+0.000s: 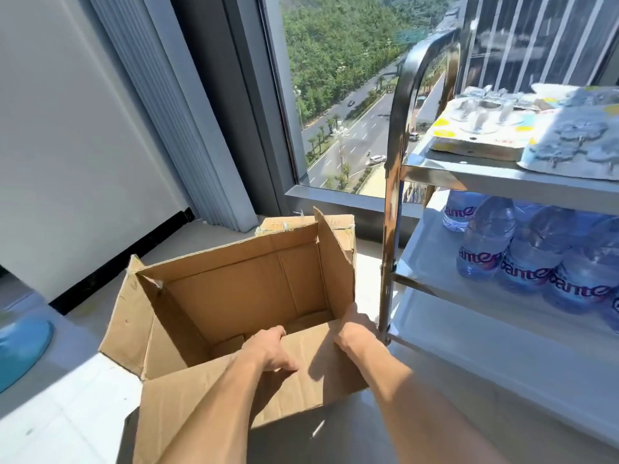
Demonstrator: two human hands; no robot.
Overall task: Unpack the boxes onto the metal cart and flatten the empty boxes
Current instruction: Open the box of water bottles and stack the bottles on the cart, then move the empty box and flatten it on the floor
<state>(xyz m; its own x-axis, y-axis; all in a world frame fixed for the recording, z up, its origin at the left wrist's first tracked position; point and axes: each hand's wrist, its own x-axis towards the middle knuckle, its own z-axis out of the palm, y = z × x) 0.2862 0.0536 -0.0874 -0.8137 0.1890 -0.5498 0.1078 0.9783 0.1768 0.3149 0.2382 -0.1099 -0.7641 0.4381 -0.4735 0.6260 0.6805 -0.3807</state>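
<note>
Head view: the left hand (273,349) curls over the near wall of the open cardboard box (234,296), fingers inside, thumb outside. The right hand (353,326) grips the box's near right corner. Just right of the box stands the metal cart (390,202), holding water bottles (522,259) and flat packages (485,128) above.

Clearance around the open cardboard box (234,289)
Open from above, interior bare; hemmed on the right by the metal cart (390,229) post, behind by a second box (341,229), with raised flaps standing along the rim.
</note>
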